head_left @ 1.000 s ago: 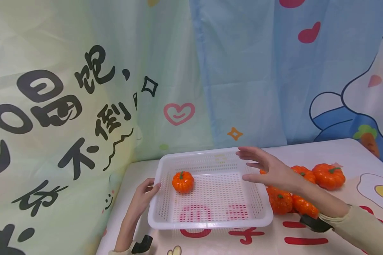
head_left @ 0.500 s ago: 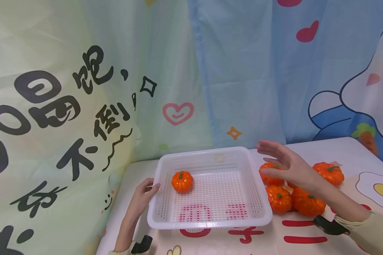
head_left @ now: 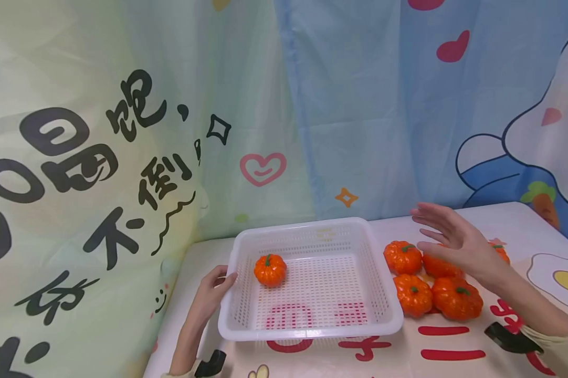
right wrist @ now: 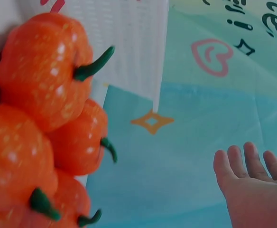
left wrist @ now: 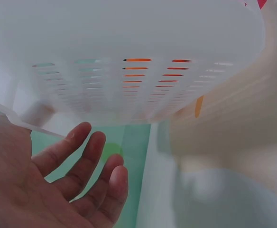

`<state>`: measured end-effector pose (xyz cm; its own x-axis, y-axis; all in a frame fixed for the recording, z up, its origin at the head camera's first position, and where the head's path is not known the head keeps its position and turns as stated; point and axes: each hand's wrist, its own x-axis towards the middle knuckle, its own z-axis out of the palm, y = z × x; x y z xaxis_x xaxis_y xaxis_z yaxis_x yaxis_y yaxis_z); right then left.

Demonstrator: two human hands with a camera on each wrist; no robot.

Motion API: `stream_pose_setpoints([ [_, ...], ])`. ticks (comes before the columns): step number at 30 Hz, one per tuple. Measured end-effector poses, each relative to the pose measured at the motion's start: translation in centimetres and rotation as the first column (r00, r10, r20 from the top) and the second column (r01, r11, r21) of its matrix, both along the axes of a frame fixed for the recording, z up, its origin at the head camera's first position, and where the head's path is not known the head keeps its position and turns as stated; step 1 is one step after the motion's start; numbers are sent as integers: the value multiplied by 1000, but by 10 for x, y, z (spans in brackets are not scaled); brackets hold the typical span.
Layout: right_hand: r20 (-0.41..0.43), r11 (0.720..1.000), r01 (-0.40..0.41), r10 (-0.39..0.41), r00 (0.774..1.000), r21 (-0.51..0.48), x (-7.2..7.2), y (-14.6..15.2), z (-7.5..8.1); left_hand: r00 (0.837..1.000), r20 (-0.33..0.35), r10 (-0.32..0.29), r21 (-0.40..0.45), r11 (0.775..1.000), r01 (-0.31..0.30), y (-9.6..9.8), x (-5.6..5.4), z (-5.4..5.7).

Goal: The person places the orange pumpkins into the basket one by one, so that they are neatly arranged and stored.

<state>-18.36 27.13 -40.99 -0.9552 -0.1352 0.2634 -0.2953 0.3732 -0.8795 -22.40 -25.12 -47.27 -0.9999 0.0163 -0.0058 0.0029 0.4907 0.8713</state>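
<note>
Far pumpkin (head_left: 503, 254) mostly hidden behind right grip (head_left: 459, 240), cartoon animal (head_left: 559, 113) cropped at head view's edge

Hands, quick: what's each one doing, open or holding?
Left hand: holding the basket by its rim.
Right hand: open, holding nothing.

A pastel backdrop (head_left: 340, 105), apparently cloth, hangs behind 1 pale table (head_left: 520, 231).
</note>
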Motion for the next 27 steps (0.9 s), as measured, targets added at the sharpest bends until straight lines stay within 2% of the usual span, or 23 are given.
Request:
stream_pose_setpoints([
  [3, 0, 1000, 6, -6, 1000, 7, -1, 12, -5, 1000, -3, 7, 3, 1000, -7, 1, 0, -1],
  [9, -24, 997, 76, -75, 997, 26, -2, 42, -11, 999, -5, -36, 36, 999, 36, 8, -5, -3],
  [14, -30, 991, 131, -130, 991, 30, -7, 56, -14, 1000, -5, -13, 15, 1000, 13, 6, -3, -1],
  [21, -5, 978, 209, -209, 978, 26, -11, 70, -22, 1000, 2, -7, -1, 1000, 7, 0, 0, 0],
  [27, 6, 962, 266, -267, 964, 61, -12, 86, -31, 1000, 0, -10, 7, 1000, 10, 1, 0, 0],
])
